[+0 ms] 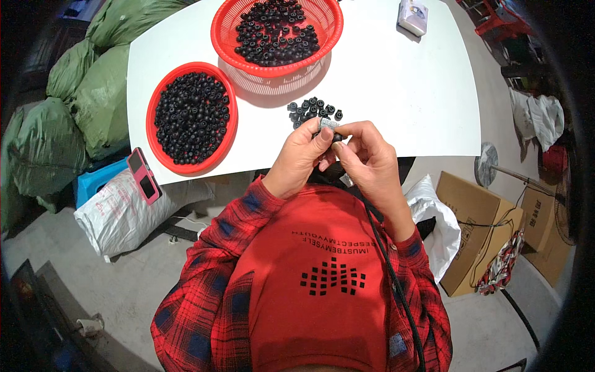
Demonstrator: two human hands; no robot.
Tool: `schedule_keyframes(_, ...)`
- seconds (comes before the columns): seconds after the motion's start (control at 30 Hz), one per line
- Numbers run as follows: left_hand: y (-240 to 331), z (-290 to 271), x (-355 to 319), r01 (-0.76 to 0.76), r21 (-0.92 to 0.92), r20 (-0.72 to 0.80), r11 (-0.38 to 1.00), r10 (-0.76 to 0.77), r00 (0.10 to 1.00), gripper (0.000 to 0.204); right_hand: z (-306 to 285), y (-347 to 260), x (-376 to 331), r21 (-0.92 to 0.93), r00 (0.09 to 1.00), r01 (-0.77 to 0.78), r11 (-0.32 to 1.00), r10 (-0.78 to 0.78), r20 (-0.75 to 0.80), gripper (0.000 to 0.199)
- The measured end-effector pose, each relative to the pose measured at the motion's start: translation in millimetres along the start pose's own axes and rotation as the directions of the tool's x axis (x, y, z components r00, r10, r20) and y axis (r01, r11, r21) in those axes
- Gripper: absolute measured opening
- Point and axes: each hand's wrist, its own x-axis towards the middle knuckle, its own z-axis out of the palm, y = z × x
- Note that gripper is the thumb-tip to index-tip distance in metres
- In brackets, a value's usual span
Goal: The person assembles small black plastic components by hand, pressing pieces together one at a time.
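My two hands meet over the table's near edge, fingertips close together. My left hand (296, 154) is closed, thumb against its fingers, and my right hand (374, 162) pinches from the other side. Between them shows a small black round part (338, 137), mostly covered by the fingers. A small grey textured piece (329, 124) sits at the left fingertips; whether it is held or wrapped round a finger I cannot tell. Just beyond lies a loose pile of small black round parts (313, 109), some with a hole in the middle.
On the white table (403, 93), a red shallow basket (152, 139) full of black parts stands at left. A larger red basket (276, 72) holds more, farther back. A small white box (413, 17) lies far right. A pink-cased phone (144, 175) is at the near-left corner.
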Motion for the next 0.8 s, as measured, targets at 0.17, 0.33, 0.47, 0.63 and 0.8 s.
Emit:
schedule_keyframes(0.17, 0, 0, -1, 0.091, -0.118, 0.034, 0.989, -0.087, 0.996, 0.033, 2, 7, -1, -0.008, 0.998, 0.062, 0.998, -0.063, -0.03, 0.012)
schedule_keyframes(0.33, -1, -3, -2, 0.112, -0.116, 0.034, 0.987, -0.109, 0.993, 0.033, -2, -6, 2, 0.119, 0.999, -0.03, 0.992, 0.028, 0.021, 0.007)
schedule_keyframes(0.47, -2, -3, -4, 0.125, -0.111, 0.033, 0.986, -0.122, 0.992, 0.032, -5, -7, 3, 0.237, 0.99, -0.138, 0.962, 0.125, 0.068, 0.008)
schedule_keyframes(0.63, -4, -3, -4, 0.115, -0.121, 0.039, 0.986, -0.111, 0.993, 0.032, -3, -9, 4, 0.213, 0.986, -0.159, 0.964, 0.145, 0.081, 0.01)
schedule_keyframes(0.8, -2, -2, -7, 0.201, -0.221, 0.052, 0.954, -0.194, 0.98, 0.031, -4, 2, 4, 0.163, 0.986, -0.167, 0.972, 0.163, 0.035, 0.01)
